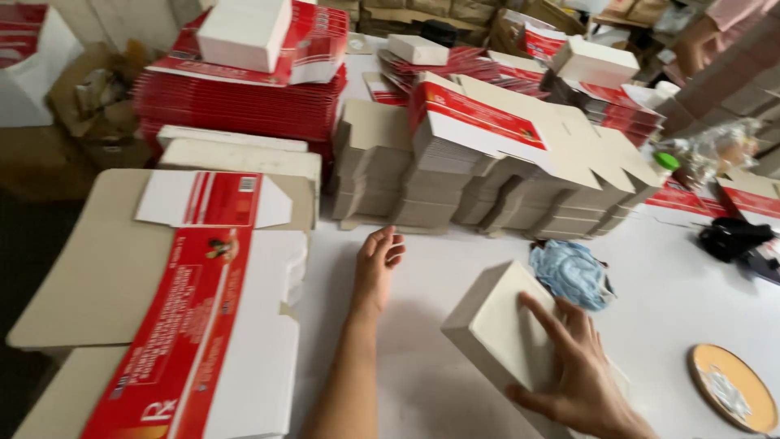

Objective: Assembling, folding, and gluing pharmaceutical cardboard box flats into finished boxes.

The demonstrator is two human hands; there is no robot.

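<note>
right hand (581, 370): fingers spread, palm down, pressed flat on the top face of a folded grey-white box (504, 329). the box lies tilted on the white tabletop (439, 276), near the front edge, one corner pointing away from the person. not pinched, only held down from above.

left hand (378, 264): stretched forward on a bare arm, fingers loosely curled, holding nothing. it hovers at or on the tabletop; contact cannot be told. it points toward the stacks of flat grey carton blanks (487, 183) just beyond the fingertips.

just right of the box: a crumpled blue cloth (573, 272), close to its far corner. farther right, near the tabletop edge, a round cork-coloured disc (731, 386). a black object (735, 236) lies at the right rim, blurred.

left of the left arm: a large unfolded red and white carton blank (203, 341) lying printed side up on a sheet of grey board (106, 260), with a smaller red and white blank (211, 199) above it.

behind: a tall pile of red flat cartons (240, 102) with a closed white box (244, 32) on top. more red and white blanks and white boxes are scattered further back, well apart from both hands.
</note>
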